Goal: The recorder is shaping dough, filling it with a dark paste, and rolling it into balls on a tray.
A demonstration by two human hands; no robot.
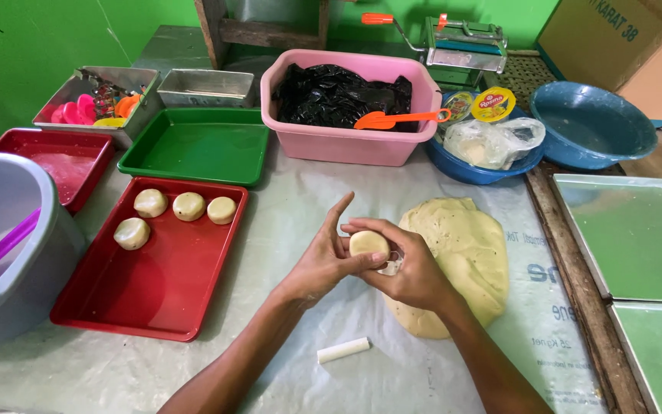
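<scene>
Both hands meet above the plastic-covered table (pixel 193 360), slightly right of centre and near the viewer. The left hand (pixel 323 261) comes in from the near left; its thumb presses on the small round dough ball (pixel 368 243), while the index finger points up and away and the remaining fingers lie loosely spread behind the ball. The right hand (pixel 411 268) cups the ball from the right and from below, fingers curled close together around it. The ball is thus held between both hands, in the air just above the left edge of the large flat dough mass (pixel 461 253), which lies on the table directly right of and under the hands. To the left, a red tray (pixel 155 299) holds four shaped dough rounds (pixel 189 205) in its far corner, three in a row and one a little nearer at the left. A small white stick (pixel 343 349) lies on the table near the forearms. Farther away sit a green tray (pixel 201 146), a pink tub (pixel 346 142) with a black bag and an orange scoop (pixel 392 119), and a blue bowl (pixel 591 123) at far right.
</scene>
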